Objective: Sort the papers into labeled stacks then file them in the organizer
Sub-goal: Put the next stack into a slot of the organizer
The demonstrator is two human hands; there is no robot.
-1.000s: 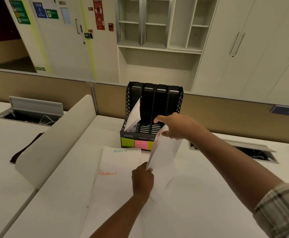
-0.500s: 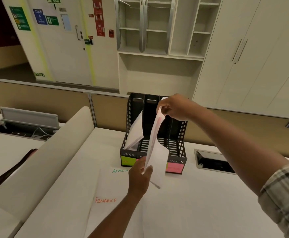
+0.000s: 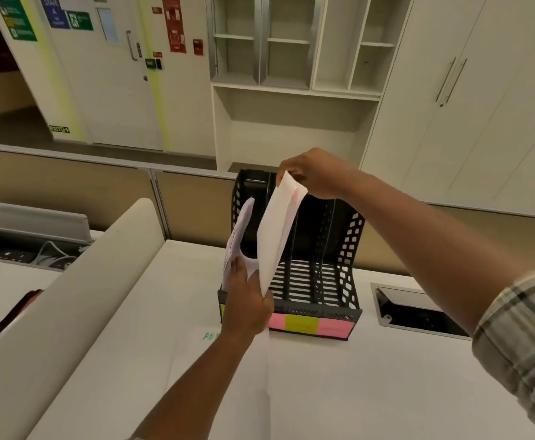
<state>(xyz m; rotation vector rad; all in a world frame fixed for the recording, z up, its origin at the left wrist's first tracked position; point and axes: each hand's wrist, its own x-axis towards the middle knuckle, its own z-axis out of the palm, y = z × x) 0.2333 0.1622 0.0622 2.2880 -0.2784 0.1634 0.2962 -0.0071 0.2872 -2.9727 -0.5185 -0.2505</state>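
The sheaf of papers [image 3: 274,239] is hanging steeply over the black organizer [image 3: 320,274], its bottom corner just above the near end of the second slot from the left. The right hand [image 3: 313,173] is pinching the top edge between thumb and curled fingers, while the left hand [image 3: 248,300] is gripping the bottom corner, guiding it. Filed papers [image 3: 239,236] are already leaning in the far-left slot, just beside the held sheaf.

The risk, as I judge it, is lying in the aim: the sheets are bowing loosely, so the lower corner may be catching on a divider or sliding into the left slot with the wrong stack. A pinch this narrow may also be letting inner sheets slip and fan out. The coloured labels [image 3: 310,323] on the organizer's near face are partly hidden by the left hand, so checking the slot is getting harder.

Compared with half a second ago, the right hand is sitting further right over the organizer's back wall, the sheaf is standing nearer the slots, and the left hand is now reaching up against the organizer's front rather than short of it. The white sheet [image 3: 228,376] marked in green on the bench [image 3: 370,392] is showing less of its lettering.
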